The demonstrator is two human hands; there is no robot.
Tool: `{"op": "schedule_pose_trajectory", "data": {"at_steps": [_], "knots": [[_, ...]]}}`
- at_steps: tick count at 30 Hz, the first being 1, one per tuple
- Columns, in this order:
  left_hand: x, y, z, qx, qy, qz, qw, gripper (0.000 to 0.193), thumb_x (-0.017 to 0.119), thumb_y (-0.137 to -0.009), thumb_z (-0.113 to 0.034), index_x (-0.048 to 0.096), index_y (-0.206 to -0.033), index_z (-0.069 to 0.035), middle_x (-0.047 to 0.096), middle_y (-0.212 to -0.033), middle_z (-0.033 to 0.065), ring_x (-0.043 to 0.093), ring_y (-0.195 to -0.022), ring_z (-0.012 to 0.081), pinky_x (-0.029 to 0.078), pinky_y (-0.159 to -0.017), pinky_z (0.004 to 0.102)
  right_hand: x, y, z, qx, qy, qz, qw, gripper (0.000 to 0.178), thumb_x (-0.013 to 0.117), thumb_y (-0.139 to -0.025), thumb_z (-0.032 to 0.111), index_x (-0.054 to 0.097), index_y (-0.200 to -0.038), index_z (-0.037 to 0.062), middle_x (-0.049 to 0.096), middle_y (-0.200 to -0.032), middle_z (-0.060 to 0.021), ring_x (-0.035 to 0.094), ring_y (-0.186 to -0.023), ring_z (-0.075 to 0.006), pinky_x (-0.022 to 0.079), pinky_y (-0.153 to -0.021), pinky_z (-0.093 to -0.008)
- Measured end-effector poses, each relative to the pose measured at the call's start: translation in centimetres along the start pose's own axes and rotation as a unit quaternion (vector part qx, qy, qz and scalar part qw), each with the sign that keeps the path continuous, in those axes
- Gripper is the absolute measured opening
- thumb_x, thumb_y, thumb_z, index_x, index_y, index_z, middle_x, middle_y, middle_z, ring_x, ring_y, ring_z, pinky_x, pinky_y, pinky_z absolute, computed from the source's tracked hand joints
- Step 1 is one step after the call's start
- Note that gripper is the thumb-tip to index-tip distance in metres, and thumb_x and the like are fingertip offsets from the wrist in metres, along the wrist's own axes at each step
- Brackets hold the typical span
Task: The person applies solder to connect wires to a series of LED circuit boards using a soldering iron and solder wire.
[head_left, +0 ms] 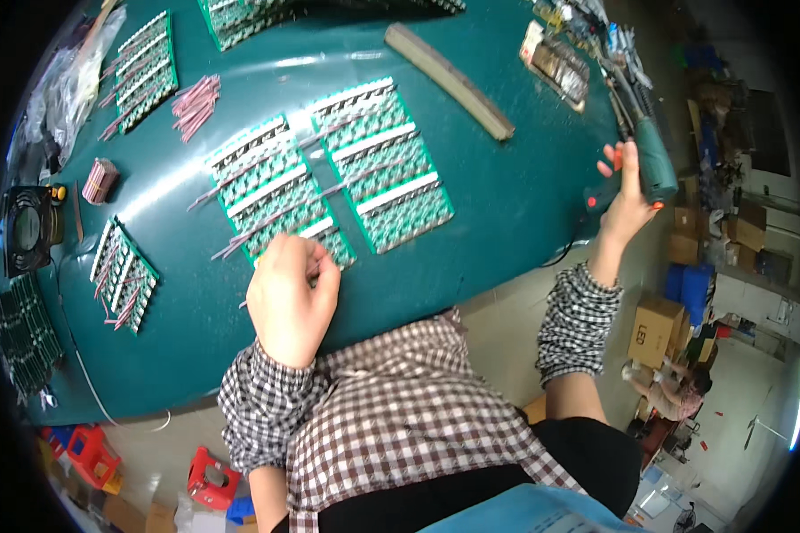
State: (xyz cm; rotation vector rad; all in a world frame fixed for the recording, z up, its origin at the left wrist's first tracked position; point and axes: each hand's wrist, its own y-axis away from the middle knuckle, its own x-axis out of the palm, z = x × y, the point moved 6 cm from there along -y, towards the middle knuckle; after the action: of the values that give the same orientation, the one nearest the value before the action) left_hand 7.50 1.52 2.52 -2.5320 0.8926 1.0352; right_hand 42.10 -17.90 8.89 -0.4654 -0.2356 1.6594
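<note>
Along the left rim we see a black square fan, bent by the lens, and below it a stack of dark green boards, too dim to make out in detail. On the dark green bench lies a small green circuit board crossed by pinkish wires. Our left hand hides the lower part of a green, white-striped circuit panel. Its thumb and forefinger curl toward each other directly over that panel; we cannot tell whether the mostly hidden tips pinch a wire. Just right lies a second green, white-striped panel, apart from the fingers, thin pinkish wires reaching across the gap. At the far right, our right hand is against a dark green-handled tool; its fingers look partly spread, some hidden, and we cannot tell whether they grip it.
</note>
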Motion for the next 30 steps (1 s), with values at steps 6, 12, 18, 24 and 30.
{"op": "schedule_pose_trajectory", "data": {"at_steps": [6, 12, 18, 24, 30], "knots": [[0.4, -1.6, -0.2, 0.057, 0.021, -0.01, 0.998, 0.008, 0.063, -0.076, -0.004, 0.056, -0.078, -0.003, 0.054, -0.073, 0.0081, 0.057, -0.067, 0.0231, 0.045, -0.061, 0.0327, -1.4, 5.4, 1.6, 0.124, -0.038, 0.122, 0.984, 0.041, 0.054, -0.094, 0.02, 0.05, -0.123, -0.0087, 0.063, -0.104, -0.0193, 0.063, -0.101, -0.0303, 0.059, -0.069, -0.0369], [0.5, -1.4, 0.6, 0.047, 0.003, -0.019, 0.999, 0.009, 0.064, -0.074, -0.003, 0.056, -0.078, -0.004, 0.055, -0.074, 0.0065, 0.058, -0.067, 0.0209, 0.046, -0.06, 0.0319, -0.3, 12.5, 2.6, 0.171, -0.123, 0.274, 0.938, 0.048, 0.052, -0.094, 0.026, 0.046, -0.125, -0.0096, 0.061, -0.107, -0.0195, 0.061, -0.102, -0.033, 0.06, -0.072, -0.0357], [0.2, -1.1, 0.3, 0.078, 0.003, -0.067, 0.995, 0.012, 0.065, -0.07, -0.004, 0.055, -0.075, -0.005, 0.053, -0.072, 0.0069, 0.056, -0.063, 0.0232, 0.045, -0.056, 0.0339, 0.5, 16.4, 3.2, 0.217, -0.103, 0.351, 0.905, 0.056, 0.056, -0.09, 0.031, 0.046, -0.124, -0.0122, 0.062, -0.102, -0.0203, 0.064, -0.093, -0.0316, 0.061, -0.064, -0.0346], [0.9, -1.3, 0.5, 0.092, -0.006, -0.072, 0.993, 0.014, 0.066, -0.067, -0.004, 0.053, -0.072, -0.006, 0.052, -0.071, 0.0064, 0.055, -0.061, 0.0231, 0.044, -0.055, 0.0339, 1.2, 17.7, 4.3, 0.255, -0.071, 0.315, 0.912, 0.058, 0.068, -0.08, 0.033, 0.054, -0.112, -0.013, 0.063, -0.086, -0.0172, 0.065, -0.08, -0.0294, 0.059, -0.063, -0.0371], [0.9, -1.6, 0.4, 0.073, -0.011, -0.062, 0.995, 0.013, 0.065, -0.067, -0.003, 0.053, -0.071, -0.006, 0.053, -0.069, 0.0065, 0.055, -0.06, 0.024, 0.045, -0.055, 0.0344, 1.7, 18.5, 4.6, 0.267, -0.077, 0.357, 0.892, 0.043, 0.07, -0.08, 0.027, 0.06, -0.099, -0.0108, 0.062, -0.088, -0.0192, 0.064, -0.081, -0.0286, 0.057, -0.069, -0.0378]]}}
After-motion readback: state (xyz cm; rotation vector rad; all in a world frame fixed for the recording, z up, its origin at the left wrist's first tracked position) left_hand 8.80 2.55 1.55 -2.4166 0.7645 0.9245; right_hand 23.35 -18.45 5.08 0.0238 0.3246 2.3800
